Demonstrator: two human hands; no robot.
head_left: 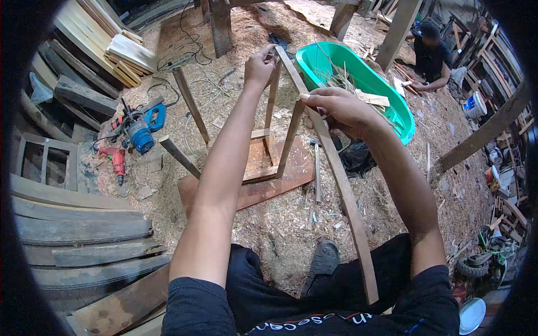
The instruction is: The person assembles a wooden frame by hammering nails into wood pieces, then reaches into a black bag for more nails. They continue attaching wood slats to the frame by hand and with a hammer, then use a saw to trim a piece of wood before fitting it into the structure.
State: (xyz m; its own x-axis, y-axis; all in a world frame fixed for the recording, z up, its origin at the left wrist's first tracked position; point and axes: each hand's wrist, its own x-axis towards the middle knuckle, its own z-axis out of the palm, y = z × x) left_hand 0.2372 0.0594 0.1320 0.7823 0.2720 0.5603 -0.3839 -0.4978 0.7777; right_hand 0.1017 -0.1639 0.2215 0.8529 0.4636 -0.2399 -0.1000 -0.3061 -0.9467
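Note:
An upside-down small wooden table rests on the floor, its reddish-brown top [300,165] underneath and its legs pointing up. A long narrow wooden strip [348,204] lies across the tops of two of its legs and slants back towards my lap. My left hand [261,68] is closed at the strip's far end, fingers around the end near one leg top. Further along, my right hand [343,111] grips the strip beside the top of another leg [291,137], thumb on its upper face. A hammer [318,171] stands or lies to the right of the table.
A green plastic tub [400,109] holds wood scraps. On the left are a blue power tool [140,134], a red drill [116,162] and stacked boards [89,227]. Another person [431,59] crouches at the back right. Shavings cover the floor; posts [485,131] stand around.

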